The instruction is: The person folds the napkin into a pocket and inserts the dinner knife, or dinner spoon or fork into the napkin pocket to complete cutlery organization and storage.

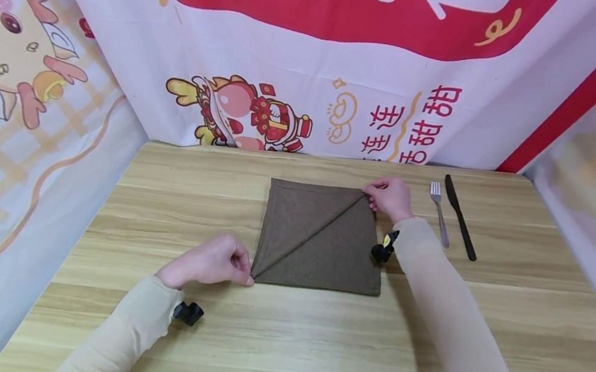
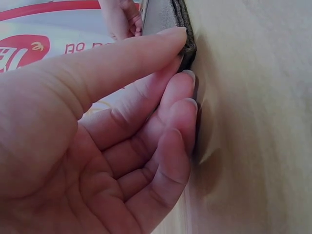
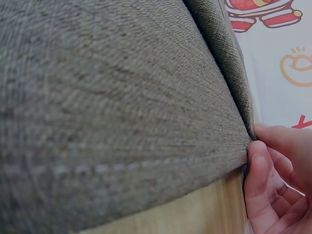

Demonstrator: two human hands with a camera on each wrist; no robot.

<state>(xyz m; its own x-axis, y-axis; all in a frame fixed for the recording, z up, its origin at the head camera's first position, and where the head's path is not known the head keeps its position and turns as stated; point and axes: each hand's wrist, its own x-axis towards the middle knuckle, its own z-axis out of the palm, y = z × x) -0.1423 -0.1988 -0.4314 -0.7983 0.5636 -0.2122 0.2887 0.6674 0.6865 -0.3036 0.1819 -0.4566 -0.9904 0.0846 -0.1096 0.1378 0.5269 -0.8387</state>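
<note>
A dark brown cloth napkin [image 1: 335, 250] lies folded into a square on the table, with a diagonal fold edge running from its near left corner to its far right corner. My left hand [image 1: 219, 261] pinches the near left corner; in the left wrist view its thumb lies on top of the layered cloth [image 2: 181, 19]. At the far right corner my right hand [image 1: 390, 199] pinches the other end of the diagonal. The right wrist view shows thumb and fingers [image 3: 258, 170] gripping that corner, where the cloth draws into fine creases.
To the right of the napkin lie a fork [image 1: 439, 213] and a black table knife [image 1: 460, 217], side by side. The wooden table [image 1: 287, 342] meets printed cloth hangings [image 1: 290, 52] at the back and sides. A small black camera sits on each wrist.
</note>
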